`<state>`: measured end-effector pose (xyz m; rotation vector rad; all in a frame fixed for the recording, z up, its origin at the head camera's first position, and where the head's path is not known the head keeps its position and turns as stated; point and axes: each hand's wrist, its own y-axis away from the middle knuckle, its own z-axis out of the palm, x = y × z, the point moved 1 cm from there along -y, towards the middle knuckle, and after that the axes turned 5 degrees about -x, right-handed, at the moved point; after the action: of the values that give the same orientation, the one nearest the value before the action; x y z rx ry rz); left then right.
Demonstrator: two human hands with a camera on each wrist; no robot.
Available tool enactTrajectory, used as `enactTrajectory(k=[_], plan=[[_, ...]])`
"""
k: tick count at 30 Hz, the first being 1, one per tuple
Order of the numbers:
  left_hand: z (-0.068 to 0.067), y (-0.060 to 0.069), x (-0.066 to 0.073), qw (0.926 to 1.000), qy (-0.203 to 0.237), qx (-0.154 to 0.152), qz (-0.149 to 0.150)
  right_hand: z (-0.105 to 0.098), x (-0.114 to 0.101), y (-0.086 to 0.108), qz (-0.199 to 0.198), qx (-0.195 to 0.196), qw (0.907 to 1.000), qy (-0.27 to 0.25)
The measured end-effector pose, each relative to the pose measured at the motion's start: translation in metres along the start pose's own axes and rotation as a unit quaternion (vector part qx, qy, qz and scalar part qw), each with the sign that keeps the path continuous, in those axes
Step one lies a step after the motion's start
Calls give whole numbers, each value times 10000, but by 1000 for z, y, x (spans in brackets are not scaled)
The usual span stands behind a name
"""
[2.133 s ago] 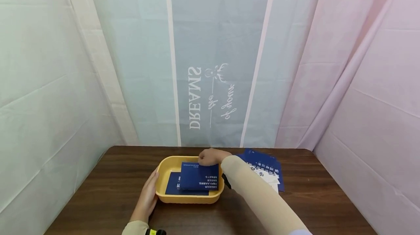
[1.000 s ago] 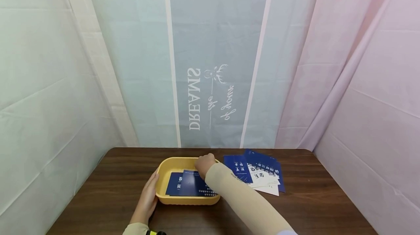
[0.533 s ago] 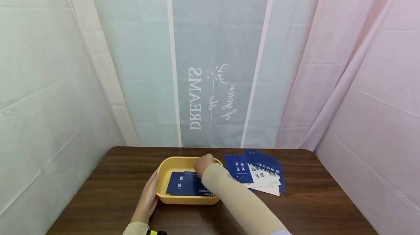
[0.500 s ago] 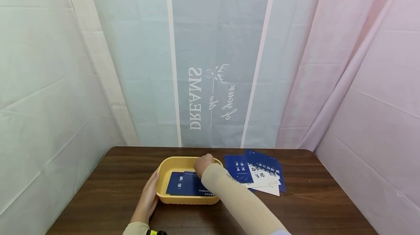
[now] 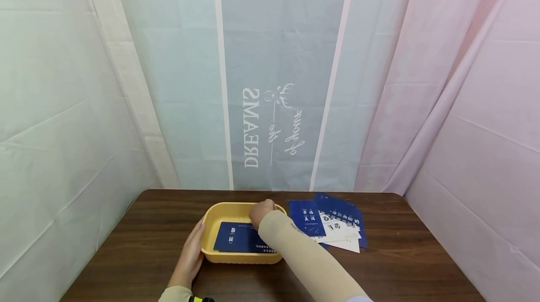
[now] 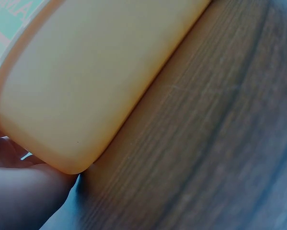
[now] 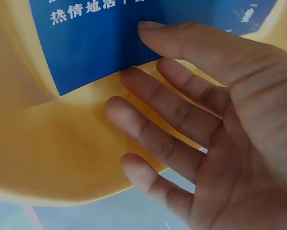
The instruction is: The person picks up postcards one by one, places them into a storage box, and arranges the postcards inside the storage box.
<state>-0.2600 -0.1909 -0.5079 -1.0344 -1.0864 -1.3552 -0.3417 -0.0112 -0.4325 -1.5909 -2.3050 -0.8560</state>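
A yellow plastic tray (image 5: 240, 258) stands on the wooden table. My left hand (image 5: 191, 252) holds it at the left end, fingers along the outer wall. In the left wrist view, part of that hand (image 6: 30, 191) lies against the tray's lower corner. Inside the tray lie overlapping dark blue printed cards (image 5: 240, 237). My right hand (image 5: 262, 213) reaches over the right end. In the right wrist view its thumb rests on the upper blue card (image 7: 95, 48); the other fingers are spread, loosely bent, beside the card's edge. From the head, the right fingertips are hidden.
Right of the tray lie a blue card with white lettering (image 5: 305, 217), more blue cards (image 5: 337, 203) and white cards (image 5: 343, 234), fanned over each other. The brown table (image 5: 405, 255) ends at a light curtain (image 5: 190, 105) behind; white cloth hangs on both sides.
The upper blue card has come down into the tray and now lies nearly in line with the one below. My right hand lowered with it. The left hand has stayed at the tray.
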Motion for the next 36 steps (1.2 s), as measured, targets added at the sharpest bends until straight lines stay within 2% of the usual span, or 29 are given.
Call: enactTrajectory(k=[4, 9, 14, 20, 30, 36], plan=[[0, 0, -1, 9999, 55, -55, 93, -2, 4, -5, -51, 114, 9998, -154], [-1, -2, -1, 10000, -5, -25, 78, -4, 12, -6, -164, 237, 9996, -31], [-1, -2, 0, 10000, -49, -31, 56, -5, 22, 4, -398, 383, 9983, -173], [0, -2, -1, 10000, -47, -5, 36, -9, 32, 20, -707, 346, 9937, -793], [-1, -2, -2, 10000, -99, -5, -10, -15, 41, 34, -785, 300, 9924, -894], [-1, 0, -2, 10000, -44, -30, 76, -12, 57, 35, -755, 282, 9908, -1086]])
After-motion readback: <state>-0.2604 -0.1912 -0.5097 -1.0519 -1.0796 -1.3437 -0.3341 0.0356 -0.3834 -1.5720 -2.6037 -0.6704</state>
